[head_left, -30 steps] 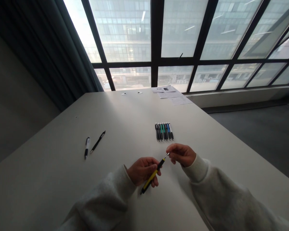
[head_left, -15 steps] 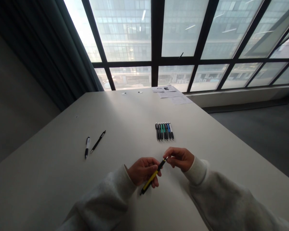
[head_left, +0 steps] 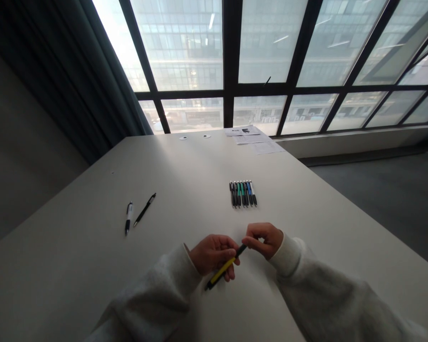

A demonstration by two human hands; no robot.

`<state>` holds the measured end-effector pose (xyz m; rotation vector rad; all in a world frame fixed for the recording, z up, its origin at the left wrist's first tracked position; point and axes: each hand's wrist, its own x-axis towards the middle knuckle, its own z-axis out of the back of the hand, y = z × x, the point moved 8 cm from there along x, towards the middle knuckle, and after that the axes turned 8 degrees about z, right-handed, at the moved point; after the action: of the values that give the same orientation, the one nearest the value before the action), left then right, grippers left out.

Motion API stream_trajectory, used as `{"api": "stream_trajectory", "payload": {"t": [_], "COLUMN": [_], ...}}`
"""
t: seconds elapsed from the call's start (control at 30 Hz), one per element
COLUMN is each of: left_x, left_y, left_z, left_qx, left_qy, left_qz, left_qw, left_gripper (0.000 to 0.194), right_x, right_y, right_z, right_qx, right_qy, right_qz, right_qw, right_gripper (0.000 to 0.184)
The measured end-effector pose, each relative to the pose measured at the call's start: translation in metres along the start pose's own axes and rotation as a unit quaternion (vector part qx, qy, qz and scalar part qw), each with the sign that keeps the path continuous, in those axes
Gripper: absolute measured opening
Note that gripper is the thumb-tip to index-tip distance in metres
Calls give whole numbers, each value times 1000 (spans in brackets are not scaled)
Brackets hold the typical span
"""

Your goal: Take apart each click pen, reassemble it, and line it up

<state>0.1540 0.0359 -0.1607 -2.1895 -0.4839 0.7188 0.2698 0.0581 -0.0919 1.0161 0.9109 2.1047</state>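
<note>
A yellow and black pen [head_left: 223,270] slants above the near part of the table, its upper end toward the right. My left hand [head_left: 214,254] is closed around its middle, thumb on top. At the upper end, my right hand [head_left: 264,239] pinches the dark tip section, and its fingers cover the very end. Farther off lies a row of several pens [head_left: 243,194], side by side, in black, green, blue and white. To the left are a white and dark pen [head_left: 129,217] and a black pen [head_left: 145,209], apart from each other.
The white table [head_left: 185,175] reaches to the windows. Paper sheets [head_left: 249,137] lie at its far right corner, and two small white discs [head_left: 207,136] sit near the far edge. A dark curtain [head_left: 103,85] hangs at the left.
My right hand has moved slightly down and its fingers have closed over the pen's upper end. The pen tilts a little flatter; the left hand keeps its hold.
</note>
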Motion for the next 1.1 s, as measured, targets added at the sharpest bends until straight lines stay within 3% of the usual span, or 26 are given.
{"api": "stream_trajectory", "payload": {"t": [0.13,0.27,0.37,0.53,0.73,0.87,0.97,1.1], "left_x": [1,1,0,0,0,0,0,-1], "left_y": [2,0,0,0,0,1,-1,-4], "left_z": [-2,-1,-1,-1,-2,-3,-3,-3], "left_qx": [7,-6,-7,-6,-8,-3,-1,-3], "left_qy": [-4,-10,-16,-16,-13,-12,-17,-27], "left_qz": [18,7,9,14,12,17,13,5], "left_qw": [1000,1000,1000,1000,1000,1000,1000,1000], "left_gripper": [40,40,39,40,43,43,42,41], "right_x": [-2,-5,-6,-9,-6,-7,-9,-9], "right_y": [-4,-9,-11,-20,-9,-12,-13,-6], "right_z": [0,1,-2,-5,0,-8,-11,-10], "right_qx": [26,101,97,58,76,21,38,71], "right_qy": [6,-17,-22,5,-6,31,49,49], "right_qz": [-17,-40,-49,-112,-55,-80,-90,-61], "right_qw": [999,994,994,992,996,996,994,994], "right_gripper": [59,47,39,58,41,53,61,49]}}
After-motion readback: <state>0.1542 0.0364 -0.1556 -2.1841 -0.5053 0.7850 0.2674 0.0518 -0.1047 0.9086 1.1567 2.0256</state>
